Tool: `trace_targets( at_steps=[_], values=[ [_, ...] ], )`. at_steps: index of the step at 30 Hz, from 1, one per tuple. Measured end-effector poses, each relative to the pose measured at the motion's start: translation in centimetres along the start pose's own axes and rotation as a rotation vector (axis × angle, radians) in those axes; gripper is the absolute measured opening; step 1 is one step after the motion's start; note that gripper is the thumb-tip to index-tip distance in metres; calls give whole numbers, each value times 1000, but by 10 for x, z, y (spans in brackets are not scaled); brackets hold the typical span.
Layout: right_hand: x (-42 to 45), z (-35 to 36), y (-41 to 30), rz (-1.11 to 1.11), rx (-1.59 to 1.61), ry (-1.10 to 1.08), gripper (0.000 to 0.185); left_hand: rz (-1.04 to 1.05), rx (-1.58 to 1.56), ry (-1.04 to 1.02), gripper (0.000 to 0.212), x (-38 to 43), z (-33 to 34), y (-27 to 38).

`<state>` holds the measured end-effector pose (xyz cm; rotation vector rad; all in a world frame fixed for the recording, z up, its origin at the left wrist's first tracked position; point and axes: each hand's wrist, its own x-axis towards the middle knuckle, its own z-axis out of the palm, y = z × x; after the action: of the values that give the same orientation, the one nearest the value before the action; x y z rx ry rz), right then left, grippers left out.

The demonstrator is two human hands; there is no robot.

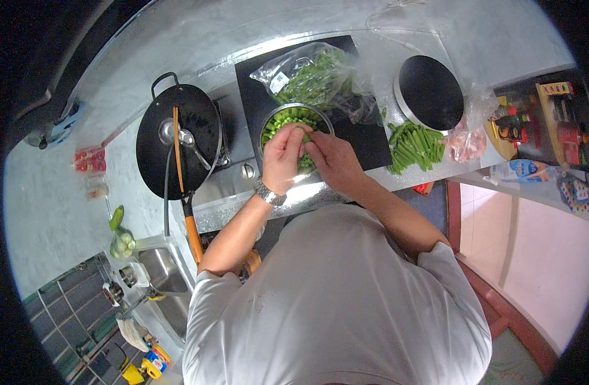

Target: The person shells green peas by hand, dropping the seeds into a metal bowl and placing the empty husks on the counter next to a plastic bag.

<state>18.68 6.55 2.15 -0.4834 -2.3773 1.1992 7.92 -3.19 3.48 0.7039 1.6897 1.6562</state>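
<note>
Both my hands meet above a round metal bowl [296, 105] holding many short pieces of green vegetable [280, 119]. Fingertips of my left hand [282, 154] and my right hand [337, 161] pinch a small green vegetable piece [306, 138] between them; the fingers partly cover it. A metal watch is on my left wrist. Behind the bowl, a clear plastic bag [313, 77] of leafy greens lies on a black board [361, 144]. To the right of my right hand is a pile of longer green pods or stems [417, 147].
A black wok [152, 144] with chopsticks, a ladle and a spoon stands left, its wooden handle [193, 236] jutting toward me. A round black plate-like surface [431, 91] and a bag of pinkish food [467, 144] are right. The sink [164, 269] is lower left.
</note>
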Motion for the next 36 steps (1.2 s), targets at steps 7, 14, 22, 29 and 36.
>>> trace_targets(
  at_steps=[7,14,22,29,36],
  values=[
    [4,-3,-6,119,72,-32,28,-40,-47,16,39,-1,3,6],
    [5,2,14,491,612,-196,36,-75,-26,-59,36,1,-7,-11],
    [14,-3,12,415,306,-193,30,-236,-173,-90,34,4,-20,-18],
    [3,20,28,-150,-228,-120,20,-284,-64,-87,18,4,-18,-28],
    [20,-6,16,555,597,-383,26,-213,-54,-228,26,7,-24,-27]
  ],
)
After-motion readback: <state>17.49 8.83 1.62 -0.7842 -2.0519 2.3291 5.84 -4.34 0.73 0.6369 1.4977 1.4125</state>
